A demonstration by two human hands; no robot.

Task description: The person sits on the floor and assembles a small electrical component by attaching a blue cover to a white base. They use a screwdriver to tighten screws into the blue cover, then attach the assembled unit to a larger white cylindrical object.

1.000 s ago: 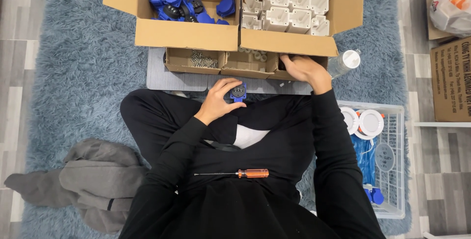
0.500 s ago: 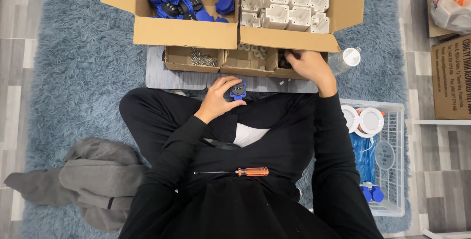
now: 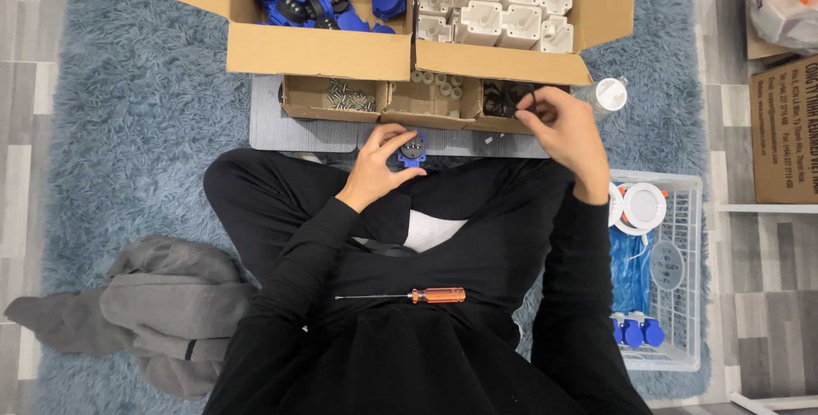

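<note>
Left cardboard box point(image 3: 315, 48): blue socket parts. Right cardboard box point(image 3: 511, 61): white housings. Below them, three small trays point(image 3: 409, 112): screws, pale plugs, black rings. Left hand point(image 3: 379, 164) grips blue socket part point(image 3: 412, 150) over lap. Right hand point(image 3: 562, 129) pinches black ring point(image 3: 521, 101) at rightmost tray's edge. Orange-handled screwdriver point(image 3: 409, 296) lies on lap. White wire basket point(image 3: 669, 287) close beside right arm.

The left hand point(image 3: 379, 166) covers most of the small blue plastic socket part point(image 3: 412, 150). Under the right hand point(image 3: 564, 129), the dark pieces in the small cardboard tray point(image 3: 503, 101) are too small to identify, and its fingertips hide whatever they pinch.
</note>
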